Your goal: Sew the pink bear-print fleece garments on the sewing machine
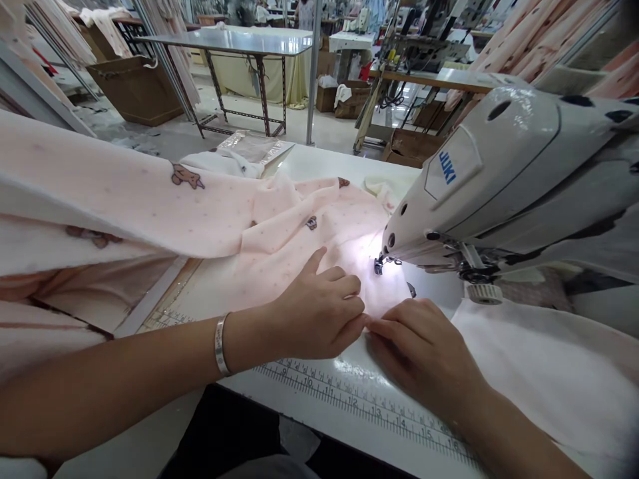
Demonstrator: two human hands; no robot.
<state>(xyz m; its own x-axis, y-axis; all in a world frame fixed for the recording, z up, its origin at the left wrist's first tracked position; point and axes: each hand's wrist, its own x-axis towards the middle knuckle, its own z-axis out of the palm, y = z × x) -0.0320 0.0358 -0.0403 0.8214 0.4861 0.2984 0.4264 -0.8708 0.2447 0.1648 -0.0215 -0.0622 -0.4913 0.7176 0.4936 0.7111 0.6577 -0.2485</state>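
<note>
Pale pink plush fabric (294, 233) with small brown bear prints spreads over the sewing table and runs under the presser foot (378, 266) of a white sewing machine (479, 153). My left hand (324, 309) lies on its near part, one finger stuck out and the others curled, pinching the near edge. Just right of it, my right hand (429, 346) has thumb and fingers closed on the same edge, its fingertips almost touching those of my left hand. Both hands are in front of the foot. The machine's lamp lights the cloth brightly around the needle, hiding the stitching.
A printed ruler scale (364, 402) runs along the table's front edge. More pale cloth (544, 359) lies at the right, and fabric drapes off the left side. Beyond stand a metal-topped table (239, 41), a cardboard box (134, 90) and a metal pole (313, 80).
</note>
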